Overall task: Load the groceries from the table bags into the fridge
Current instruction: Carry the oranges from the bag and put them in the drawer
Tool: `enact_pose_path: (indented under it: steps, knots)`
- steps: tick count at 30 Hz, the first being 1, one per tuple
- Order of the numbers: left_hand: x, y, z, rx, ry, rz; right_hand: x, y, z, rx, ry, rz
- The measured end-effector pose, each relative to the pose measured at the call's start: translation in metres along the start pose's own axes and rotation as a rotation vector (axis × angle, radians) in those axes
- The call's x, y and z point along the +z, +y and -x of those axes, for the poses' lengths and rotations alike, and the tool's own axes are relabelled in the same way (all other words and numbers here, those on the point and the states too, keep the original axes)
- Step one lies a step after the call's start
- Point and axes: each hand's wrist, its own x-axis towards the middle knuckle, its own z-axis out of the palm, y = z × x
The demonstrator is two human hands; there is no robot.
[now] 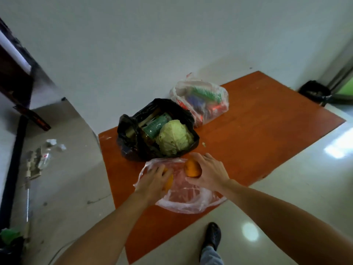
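Both hands are at the clear bag (188,197) on the near table (267,134) edge. Right hand (209,172) is closed round an orange (192,167), lifted just clear of the bag mouth. Left hand (152,181) is cupped over a second orange (169,181) at the bag's left side; I judge it gripped. Beyond them, touching the clear bag, sits the black bag (133,142) with a cabbage (174,137); a third bag (200,100) lies farther back by the wall. No fridge shows, so I'll have to turn away from the table; pale tiled floor (286,188) all round.
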Motion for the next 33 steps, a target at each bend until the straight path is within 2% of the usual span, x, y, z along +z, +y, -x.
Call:
enact_pose_path:
  steps: [8, 12, 14, 19, 25, 31, 33]
  knots:
    - [-0.060, 0.032, 0.001, 0.067, 0.066, -0.031, -0.059, 0.011, 0.056, 0.163, 0.116, 0.035]
    - [-0.098, 0.084, -0.028, 0.175, 0.073, -0.046, -0.099, 0.047, 0.111, 0.281, 0.152, 0.101]
    - [-0.113, 0.112, -0.043, 0.241, 0.128, -0.074, -0.115, 0.069, 0.136, 0.310, 0.166, 0.124]
    - [-0.158, 0.226, -0.095, 0.478, 0.228, -0.086, -0.168, 0.141, 0.227, 0.531, 0.254, 0.181]
    - [-0.201, 0.398, -0.161, 0.724, 0.273, -0.122, -0.225, 0.239, 0.353, 0.803, 0.323, 0.272]
    - [-0.242, 0.568, -0.207, 0.890, 0.353, -0.056, -0.288, 0.338, 0.476, 1.007, 0.401, 0.320]
    - [-0.251, 0.605, -0.215, 0.923, 0.372, -0.054, -0.302, 0.357, 0.501, 1.034, 0.428, 0.337]
